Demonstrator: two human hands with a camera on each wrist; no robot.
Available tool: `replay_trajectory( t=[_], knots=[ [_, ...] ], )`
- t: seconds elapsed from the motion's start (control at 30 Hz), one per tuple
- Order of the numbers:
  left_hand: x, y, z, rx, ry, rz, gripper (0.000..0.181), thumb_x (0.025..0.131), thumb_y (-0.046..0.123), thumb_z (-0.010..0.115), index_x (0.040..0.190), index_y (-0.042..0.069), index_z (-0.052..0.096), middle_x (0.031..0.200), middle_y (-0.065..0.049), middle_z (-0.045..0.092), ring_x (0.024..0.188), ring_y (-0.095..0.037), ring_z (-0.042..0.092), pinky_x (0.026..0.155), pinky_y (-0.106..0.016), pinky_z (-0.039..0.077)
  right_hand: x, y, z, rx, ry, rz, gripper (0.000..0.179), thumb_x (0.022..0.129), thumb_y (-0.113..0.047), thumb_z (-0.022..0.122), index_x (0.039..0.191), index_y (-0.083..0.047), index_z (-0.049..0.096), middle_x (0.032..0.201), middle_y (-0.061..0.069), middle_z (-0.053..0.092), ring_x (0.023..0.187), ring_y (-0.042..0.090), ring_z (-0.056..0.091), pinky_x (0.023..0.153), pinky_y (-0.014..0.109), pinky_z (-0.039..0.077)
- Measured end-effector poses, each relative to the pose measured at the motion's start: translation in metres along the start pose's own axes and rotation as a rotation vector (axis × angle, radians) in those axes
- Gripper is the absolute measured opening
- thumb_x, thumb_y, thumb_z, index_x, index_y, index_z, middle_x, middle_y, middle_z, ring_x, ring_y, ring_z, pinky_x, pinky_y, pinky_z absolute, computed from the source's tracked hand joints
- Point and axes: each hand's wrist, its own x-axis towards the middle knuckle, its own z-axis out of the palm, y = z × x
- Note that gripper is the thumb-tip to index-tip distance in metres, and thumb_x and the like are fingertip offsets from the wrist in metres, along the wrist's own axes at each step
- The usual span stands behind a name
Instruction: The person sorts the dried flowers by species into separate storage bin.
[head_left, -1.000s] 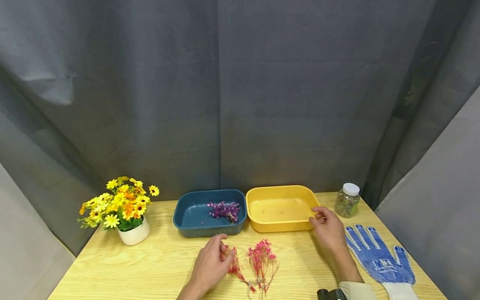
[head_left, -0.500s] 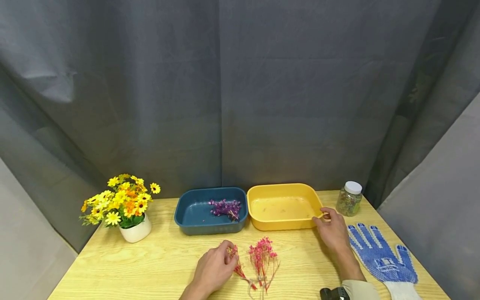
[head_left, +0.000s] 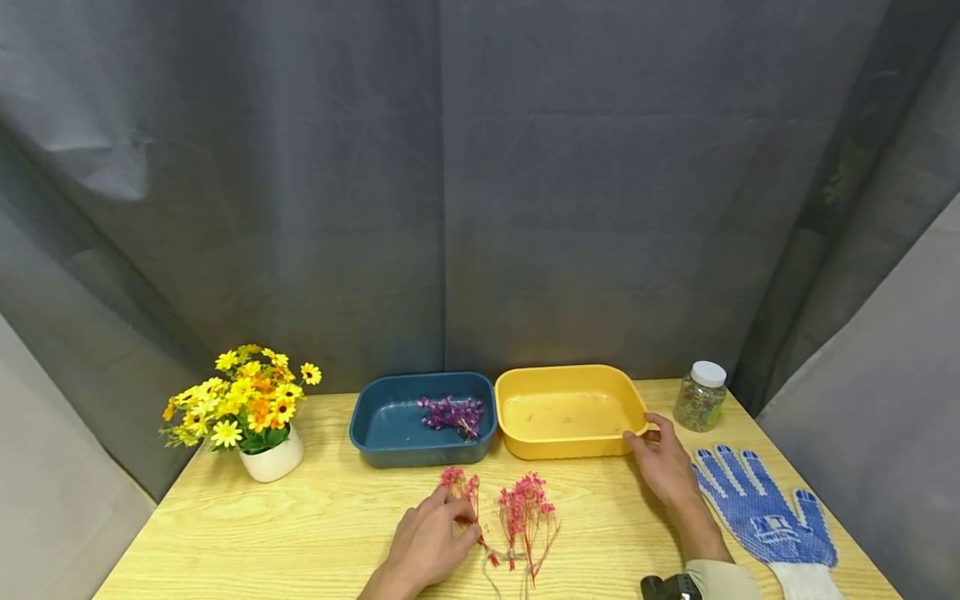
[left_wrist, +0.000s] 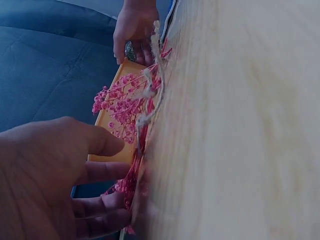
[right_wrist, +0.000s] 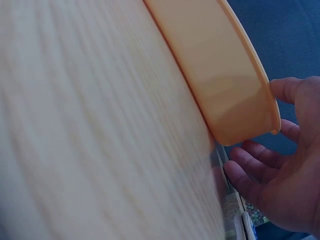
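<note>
Two bunches of pink dried flowers lie on the table, twine at their stems. My left hand (head_left: 431, 537) is at the left bunch (head_left: 459, 482), its fingertips (left_wrist: 117, 200) against the red stems and the thumb a little apart in the left wrist view. The right bunch (head_left: 523, 507) lies just beside it, with loose twine (left_wrist: 156, 95) across the stems. My right hand (head_left: 663, 462) pinches the near right corner of the yellow tray (head_left: 566, 448) between thumb and forefinger. In the right wrist view its other fingers (right_wrist: 245, 175) extend below the rim.
A blue tray (head_left: 423, 457) holding purple dried flowers (head_left: 453, 417) adjoins the yellow tray. To the left stands a white pot (head_left: 272, 460) of yellow flowers. A lidded jar (head_left: 700, 400) and a blue dotted glove (head_left: 768, 512) are at the right. A grey curtain (head_left: 450, 208) hangs behind.
My left hand has shifted slightly right and nearer; the left pink bunch has turned more upright, its blossoms now showing beyond the fingers. The right hand has moved slightly right, onto the tray corner.
</note>
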Motion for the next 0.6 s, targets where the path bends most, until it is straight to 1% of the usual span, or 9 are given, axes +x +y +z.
replay_trajectory(
  t=[0.1,0.17,0.27,0.37,0.5,0.6],
  knots=[
    [0.0010,-0.0008,0.0000,0.017,-0.004,0.006,0.012,0.082,0.040,0.067,0.073,0.034,0.063,0.083,0.013,0.052,0.070,-0.005,0.051,0.057,-0.028,0.036,-0.0003,-0.0002,-0.0003,0.004,0.005,-0.002,0.071,0.097,-0.052,0.046,0.151,-0.012,0.022,0.135,0.020,0.048,0.127,0.038,0.050,0.096,0.053,0.040],
    [0.0021,-0.0017,0.0002,0.032,0.002,0.011,0.014,0.081,0.039,0.068,0.070,0.034,0.060,0.083,0.012,0.052,0.071,-0.006,0.051,0.058,-0.029,0.036,0.0000,-0.0007,-0.0006,0.004,0.006,-0.004,0.071,0.097,-0.053,0.046,0.151,-0.012,0.023,0.134,0.019,0.048,0.126,0.037,0.050,0.095,0.051,0.040],
    [0.0032,-0.0028,0.0011,0.049,0.026,0.014,0.012,0.077,0.037,0.070,0.074,0.030,0.061,0.082,0.011,0.050,0.070,-0.008,0.051,0.058,-0.030,0.036,0.0010,-0.0005,-0.0009,0.006,0.005,-0.002,0.071,0.097,-0.053,0.046,0.151,-0.013,0.023,0.134,0.019,0.048,0.126,0.036,0.051,0.093,0.050,0.041],
    [0.0025,-0.0027,0.0016,0.066,0.037,-0.002,0.016,0.075,0.036,0.072,0.082,0.027,0.061,0.081,0.010,0.048,0.068,-0.008,0.048,0.058,-0.030,0.035,0.0011,0.0002,-0.0007,0.011,0.001,0.001,0.072,0.097,-0.053,0.046,0.151,-0.013,0.022,0.135,0.019,0.048,0.127,0.037,0.050,0.094,0.051,0.041],
    [0.0016,-0.0031,0.0027,0.061,0.028,-0.028,0.019,0.074,0.036,0.074,0.085,0.026,0.062,0.071,0.013,0.047,0.063,-0.005,0.044,0.057,-0.028,0.032,0.0008,0.0000,-0.0006,0.010,0.003,-0.003,0.072,0.096,-0.053,0.046,0.151,-0.013,0.022,0.135,0.019,0.049,0.127,0.037,0.050,0.094,0.051,0.041],
    [0.0015,-0.0040,0.0038,0.052,0.020,-0.035,0.020,0.074,0.036,0.074,0.086,0.025,0.063,0.062,0.018,0.047,0.058,-0.002,0.044,0.056,-0.027,0.034,0.0006,-0.0001,-0.0003,0.008,0.006,-0.005,0.072,0.096,-0.053,0.046,0.151,-0.013,0.023,0.134,0.019,0.050,0.126,0.037,0.051,0.094,0.051,0.041]
  ],
)
